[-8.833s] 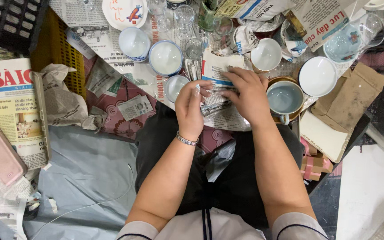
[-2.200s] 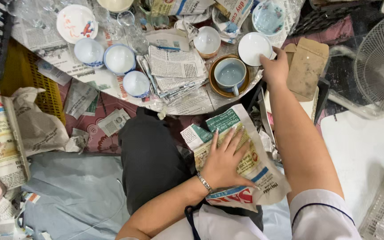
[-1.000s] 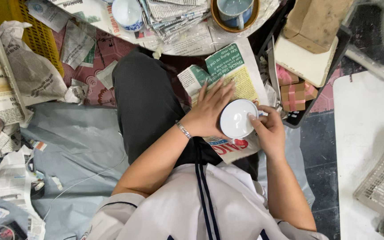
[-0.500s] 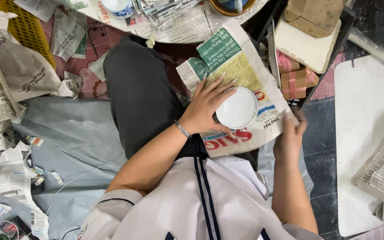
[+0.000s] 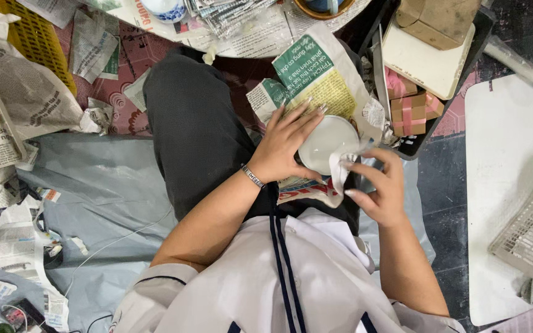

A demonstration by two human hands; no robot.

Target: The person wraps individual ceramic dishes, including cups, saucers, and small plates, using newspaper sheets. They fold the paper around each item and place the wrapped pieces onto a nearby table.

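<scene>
A white bowl [image 5: 328,143] lies on a sheet of newspaper [image 5: 316,80] spread over my lap. My left hand [image 5: 282,145] rests flat on the bowl's left side and holds it down on the paper. My right hand [image 5: 380,188] pinches a corner of the newspaper and folds it up over the bowl's right edge. Part of the bowl is hidden under my left fingers and the folded paper.
A low round table [image 5: 260,37] with newspaper, a blue-patterned cup [image 5: 163,8] and a brown bowl [image 5: 323,6] lies ahead. A dark tray [image 5: 414,145] with pink-taped blocks and a white box stands at right. A yellow crate [image 5: 38,46], crumpled newspaper and grey plastic sheet lie at left.
My right hand brought the white bowl from the table to the newspaper on my lap, let go, then lifted the paper's right corner over the bowl. My left hand stays on the bowl.
</scene>
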